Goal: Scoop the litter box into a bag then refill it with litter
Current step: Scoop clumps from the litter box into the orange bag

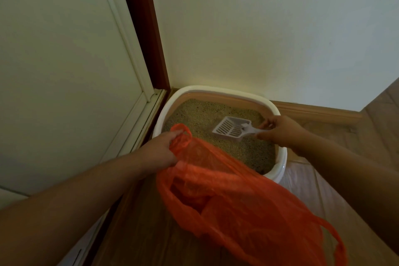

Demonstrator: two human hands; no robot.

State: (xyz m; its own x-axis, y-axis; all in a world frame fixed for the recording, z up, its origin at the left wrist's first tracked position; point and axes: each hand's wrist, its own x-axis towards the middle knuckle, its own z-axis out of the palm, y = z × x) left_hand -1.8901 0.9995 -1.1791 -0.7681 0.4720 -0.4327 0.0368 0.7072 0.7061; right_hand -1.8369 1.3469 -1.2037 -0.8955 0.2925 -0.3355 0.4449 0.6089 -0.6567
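1. Head view: my right hand [280,130] pinches the handle of the white slotted scoop [232,128], fingers curled round it at the right side of the litter box [207,89].
2. My left hand [160,150] grips one edge of the orange plastic bag [233,198], fingers closed on the bunched plastic near a handle loop.
3. The scoop's slotted head sits over the tan litter [198,114], angled toward the left; I cannot tell whether it touches the grains.
4. The bag hangs open in front of the box, its mouth facing up, the other handle loop trailing toward the lower right.
5. The white box stands on the wooden floor [151,233] in a corner, against the pale wall [259,28] and next to a white door [64,71] with a dark red-brown frame [142,28].
6. A wooden skirting board [313,112] runs along the wall to the right of the box.
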